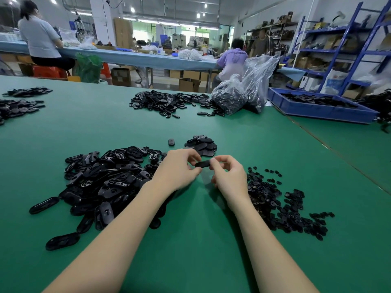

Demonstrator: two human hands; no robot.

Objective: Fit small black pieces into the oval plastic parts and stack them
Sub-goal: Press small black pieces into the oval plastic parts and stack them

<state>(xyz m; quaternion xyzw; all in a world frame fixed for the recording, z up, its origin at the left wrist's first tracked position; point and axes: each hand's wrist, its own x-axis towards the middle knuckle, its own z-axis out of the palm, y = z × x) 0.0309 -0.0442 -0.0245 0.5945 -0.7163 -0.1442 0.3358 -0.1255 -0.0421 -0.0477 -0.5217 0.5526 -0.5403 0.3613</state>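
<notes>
Holding one black oval part (202,164) between them, both hands meet just above the green table (190,240), mid-frame. Left hand (176,169) pinches the part's left end w/ curled fingers; right hand (229,176) grips the right end, thumb and forefinger curled round it. Part is off the table, roughly level, long axis running left-right. Can't tell if a small piece is seated in it; the fingers hide that.

Left of the hands: big loose heap of oval parts (101,182), some w/ open side up, a few strays lying apart at its near edge. Right of the hands: scatter of small black pieces (281,204), spread toward the near right. Just beyond the hands: a short stack of ovals (201,144), w/ a single oval (171,142) lying beside it on the left.

Farther back on the table: another pile of ovals (167,102) next to a clear plastic bag (229,96) of black parts, and a blue tray (321,107) at right w/ more. Two smaller piles at far left (19,102).
</notes>
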